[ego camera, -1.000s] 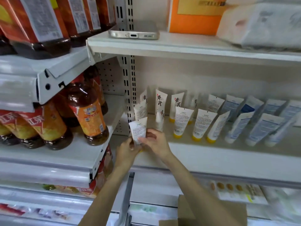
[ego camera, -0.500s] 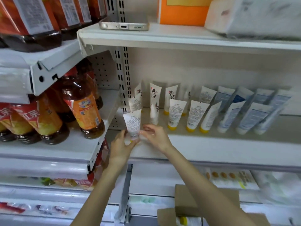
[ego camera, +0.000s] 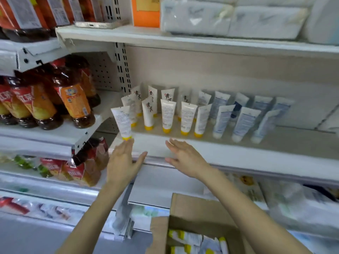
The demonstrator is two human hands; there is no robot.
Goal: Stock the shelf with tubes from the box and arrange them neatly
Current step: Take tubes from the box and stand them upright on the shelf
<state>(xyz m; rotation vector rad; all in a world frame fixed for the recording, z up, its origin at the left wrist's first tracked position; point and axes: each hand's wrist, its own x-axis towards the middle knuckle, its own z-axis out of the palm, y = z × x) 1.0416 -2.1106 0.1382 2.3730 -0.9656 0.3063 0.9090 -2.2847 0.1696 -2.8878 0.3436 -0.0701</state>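
Observation:
A white tube with a yellow cap (ego camera: 122,122) stands cap-down at the front left of the white shelf (ego camera: 238,153). Just below its cap is my left hand (ego camera: 123,159), fingers straight and holding nothing. My right hand (ego camera: 183,155) hovers open at the shelf's front lip, apart from the tube. Behind stand rows of yellow-capped tubes (ego camera: 167,116) and, further right, blue-and-white tubes (ego camera: 244,122). A cardboard box (ego camera: 183,213) at the bottom holds several more yellow-capped tubes (ego camera: 189,239).
Bottles of brown liquid (ego camera: 73,103) fill the angled shelf on the left. A phone (ego camera: 95,24) lies on the shelf above, next to an orange box (ego camera: 145,12) and white wrapped packs (ego camera: 233,21). Packaged goods sit on the lower shelves.
Both hands have let go of the front tube and drawn back toward the shelf edge, now open. The tube stays standing. The view tilted down, showing the box.

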